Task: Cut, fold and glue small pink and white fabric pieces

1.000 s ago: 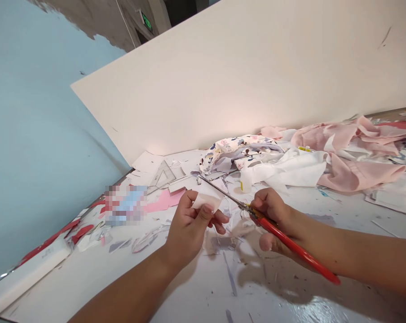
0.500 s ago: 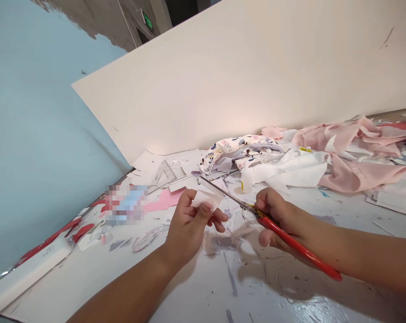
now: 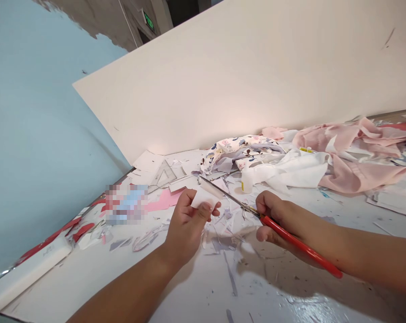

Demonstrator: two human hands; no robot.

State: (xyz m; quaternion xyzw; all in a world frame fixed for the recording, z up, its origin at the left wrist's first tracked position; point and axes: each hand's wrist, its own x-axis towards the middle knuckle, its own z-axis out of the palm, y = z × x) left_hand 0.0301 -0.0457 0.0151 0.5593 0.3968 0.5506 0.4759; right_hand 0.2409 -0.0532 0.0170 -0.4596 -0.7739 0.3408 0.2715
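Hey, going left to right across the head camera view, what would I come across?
White bar, triangle ruler, left hand holding paper, small bottle, right hand, pink cloth. The scissors span several of those places, so I left them out of the order.

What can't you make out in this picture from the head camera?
All in the head view:
Paper: lower part hidden by the left hand.
Scissors: grip partly hidden by the right hand.
Patch: contents blurred by pixelation.
White bar: cut off by the left edge; markings too small.
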